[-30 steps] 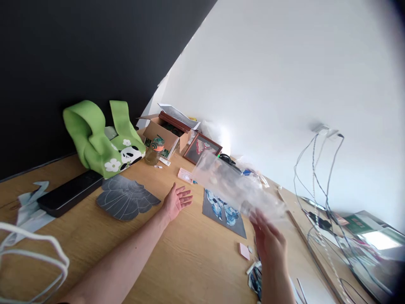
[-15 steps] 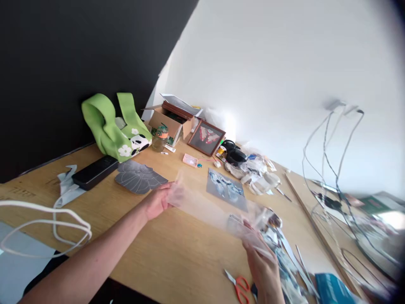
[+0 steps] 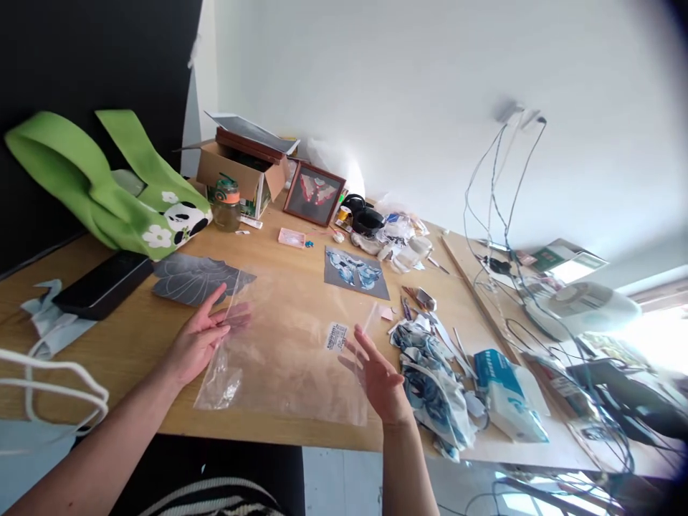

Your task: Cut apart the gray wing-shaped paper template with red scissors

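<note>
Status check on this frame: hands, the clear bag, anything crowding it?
Left hand open, fingertips on clear plastic bag. Right hand open at the bag's right edge. Bag flat on table. Paper scrap pile close on the right.

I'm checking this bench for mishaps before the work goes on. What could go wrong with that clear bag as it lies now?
The clear plastic bag lies flat with its near edge close to the table edge, so it might slide off. Both hands, left hand and right hand, are open at its sides, not gripping. The paper scraps beside it could get swept along.
</note>
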### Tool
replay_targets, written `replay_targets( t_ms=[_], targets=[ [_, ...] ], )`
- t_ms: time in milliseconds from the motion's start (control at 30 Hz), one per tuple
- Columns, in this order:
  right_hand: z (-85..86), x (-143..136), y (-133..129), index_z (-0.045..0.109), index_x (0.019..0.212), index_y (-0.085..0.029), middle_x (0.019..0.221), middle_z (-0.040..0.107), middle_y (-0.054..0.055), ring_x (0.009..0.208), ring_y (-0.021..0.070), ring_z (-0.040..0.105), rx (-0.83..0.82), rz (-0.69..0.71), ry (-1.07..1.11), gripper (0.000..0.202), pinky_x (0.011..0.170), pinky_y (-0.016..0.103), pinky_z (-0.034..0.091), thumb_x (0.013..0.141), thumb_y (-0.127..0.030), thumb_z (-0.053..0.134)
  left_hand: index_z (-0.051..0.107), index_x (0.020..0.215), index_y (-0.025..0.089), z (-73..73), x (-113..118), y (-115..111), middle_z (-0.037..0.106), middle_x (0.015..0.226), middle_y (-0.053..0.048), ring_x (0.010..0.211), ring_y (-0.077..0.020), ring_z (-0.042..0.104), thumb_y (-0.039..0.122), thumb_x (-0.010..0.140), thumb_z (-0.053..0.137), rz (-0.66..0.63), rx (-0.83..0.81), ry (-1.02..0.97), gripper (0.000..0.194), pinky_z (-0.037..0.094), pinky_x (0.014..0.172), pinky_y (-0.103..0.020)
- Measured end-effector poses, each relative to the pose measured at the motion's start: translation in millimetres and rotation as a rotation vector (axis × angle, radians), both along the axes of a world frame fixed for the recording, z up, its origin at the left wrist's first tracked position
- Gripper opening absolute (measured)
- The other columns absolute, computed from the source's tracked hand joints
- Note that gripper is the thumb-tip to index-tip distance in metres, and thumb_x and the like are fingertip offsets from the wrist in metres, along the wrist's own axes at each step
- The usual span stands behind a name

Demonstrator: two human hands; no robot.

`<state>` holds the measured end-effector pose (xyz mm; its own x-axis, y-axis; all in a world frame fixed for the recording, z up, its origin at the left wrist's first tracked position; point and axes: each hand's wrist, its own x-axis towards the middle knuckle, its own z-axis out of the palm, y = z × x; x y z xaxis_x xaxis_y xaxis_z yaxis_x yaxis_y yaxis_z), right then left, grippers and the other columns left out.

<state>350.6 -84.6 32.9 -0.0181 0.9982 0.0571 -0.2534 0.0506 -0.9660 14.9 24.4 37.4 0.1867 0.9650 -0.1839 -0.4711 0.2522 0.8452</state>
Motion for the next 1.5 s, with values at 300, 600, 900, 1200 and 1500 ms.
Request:
replay_targets(
  t_ms=[300,600,900,1200,1500],
  targets=[
    [-2.2,3,5,0.06,0.131,-0.03,0.152,0.041,0.009,0.128,0.0328,0.053,-0.058,-0.162,-0.354,0.057,0.105,0.052,0.044,0.082,-0.057,0.066,0.039,0.146,0.028,-15.7,0,8,0.071,0.117,-0.007,0.099,-0.0221,0.071,0.016,0.071,0.071,0.015,0.051,0.135,0.083,0.049,0.098,-0.037],
    [17.7,48,-42,0.068,0.114,-0.017,0.107,0.072,0.013,0.096,0.024,0.068,-0.112,-0.482,-1.09,0.034,0.083,0.038,0.056,0.093,-0.038,0.051,0.04,0.146,0.028,-39.7,-6,13,0.069,0.122,-0.008,0.106,-0.0288,0.068,0.026,0.074,0.071,-0.008,0.125,0.323,0.078,0.044,0.105,-0.05],
    [-7.4,29,-67,0.07,0.104,-0.019,0.1,0.068,0.01,0.094,0.0258,0.059,-0.14,-0.377,-1.457,0.024,0.082,0.036,0.048,0.094,-0.021,0.048,0.047,0.14,0.03,-39.4,-2,12,0.071,0.119,-0.005,0.097,-0.0253,0.071,0.024,0.072,0.072,0.026,0.137,0.339,0.074,0.051,0.098,-0.042],
    [-8.8,25,-17,0.069,0.103,-0.018,0.09,0.063,0.011,0.09,0.0255,0.058,-0.151,-0.488,-1.74,0.025,0.072,0.032,0.047,0.095,-0.019,0.045,0.043,0.145,0.023,-31.9,-5,10,0.072,0.118,-0.008,0.094,-0.0221,0.071,0.025,0.067,0.074,-0.007,0.052,0.333,0.084,0.05,0.095,-0.035],
    [-24.4,-28,36,0.056,0.13,-0.023,0.131,0.059,0.011,0.123,0.0318,0.05,0.335,-0.04,-1.572,0.041,0.097,0.049,0.048,0.089,-0.023,0.059,0.041,0.145,0.022,-35.9,-4,4,0.062,0.133,-0.015,0.113,-0.0272,0.065,0.029,0.084,0.056,-0.014,0.28,0.53,0.063,0.051,0.096,-0.044]
  ],
)
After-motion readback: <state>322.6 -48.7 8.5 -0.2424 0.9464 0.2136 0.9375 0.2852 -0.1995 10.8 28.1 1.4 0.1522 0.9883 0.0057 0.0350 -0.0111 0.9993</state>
